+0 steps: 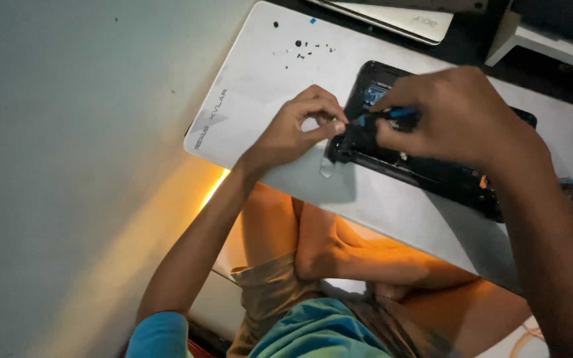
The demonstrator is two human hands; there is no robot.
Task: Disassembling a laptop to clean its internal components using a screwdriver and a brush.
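An opened black phone (426,169) lies on a white board (266,79) across my lap. My left hand (296,129) pinches the phone's near left corner with thumb and fingers. My right hand (452,116) covers the phone's middle and grips a small tool with a blue and black handle (392,114), its tip pointing at the corner by my left fingers. A blue part (374,95) shows inside the phone's open back. Much of the phone is hidden under my right hand.
Several tiny black screws (303,48) lie scattered on the board's far end. A small clear piece (327,167) rests by the phone's corner. A closed white laptop (399,16) sits beyond the board, a white wall to the left.
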